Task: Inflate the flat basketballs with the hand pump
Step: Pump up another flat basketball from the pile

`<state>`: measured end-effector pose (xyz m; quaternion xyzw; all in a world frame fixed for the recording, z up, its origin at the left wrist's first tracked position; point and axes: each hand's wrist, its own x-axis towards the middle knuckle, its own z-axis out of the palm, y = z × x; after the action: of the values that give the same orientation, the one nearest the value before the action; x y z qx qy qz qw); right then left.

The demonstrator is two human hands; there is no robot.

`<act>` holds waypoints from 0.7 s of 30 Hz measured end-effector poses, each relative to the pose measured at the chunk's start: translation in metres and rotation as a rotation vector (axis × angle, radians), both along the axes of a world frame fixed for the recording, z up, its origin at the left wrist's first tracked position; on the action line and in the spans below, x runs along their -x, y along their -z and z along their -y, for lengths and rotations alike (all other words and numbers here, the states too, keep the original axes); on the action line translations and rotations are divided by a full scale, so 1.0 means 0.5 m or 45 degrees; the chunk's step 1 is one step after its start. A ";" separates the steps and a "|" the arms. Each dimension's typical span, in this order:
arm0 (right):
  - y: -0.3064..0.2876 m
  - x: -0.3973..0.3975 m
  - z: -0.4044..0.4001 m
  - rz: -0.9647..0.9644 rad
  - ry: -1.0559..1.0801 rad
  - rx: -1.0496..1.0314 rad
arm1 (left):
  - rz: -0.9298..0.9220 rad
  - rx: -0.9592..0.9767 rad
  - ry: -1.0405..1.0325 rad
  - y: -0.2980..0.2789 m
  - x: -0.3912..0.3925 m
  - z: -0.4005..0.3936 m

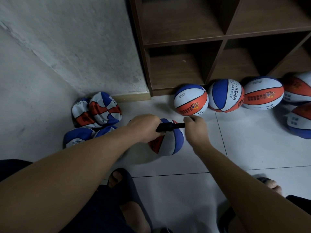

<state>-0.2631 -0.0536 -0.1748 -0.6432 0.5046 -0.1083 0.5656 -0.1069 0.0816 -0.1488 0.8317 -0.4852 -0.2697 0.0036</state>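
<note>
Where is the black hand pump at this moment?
The hand pump is at the centre of the head view, held between both hands over the basketball on the floor tiles.

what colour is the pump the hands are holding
Black. The pump shows best in the head view, held across the ball between the left hand and right hand.

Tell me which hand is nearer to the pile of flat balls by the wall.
Left. The left hand grips the pump just right of the flat balls; the right hand holds the pump's far end, farther right.
</note>
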 end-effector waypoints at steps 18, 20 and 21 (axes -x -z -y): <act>0.004 -0.023 -0.050 0.012 -0.046 0.122 | 0.050 -0.031 0.036 -0.016 0.023 0.015; 0.008 -0.021 -0.064 -0.005 -0.075 0.099 | 0.058 -0.090 0.056 -0.017 0.027 0.016; 0.009 -0.021 -0.069 -0.010 -0.079 0.086 | 0.061 -0.101 0.054 -0.018 0.028 0.016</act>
<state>-0.2528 -0.0194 -0.1794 -0.6777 0.4826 -0.1055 0.5447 -0.1208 0.0737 -0.1400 0.8269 -0.4917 -0.2687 -0.0470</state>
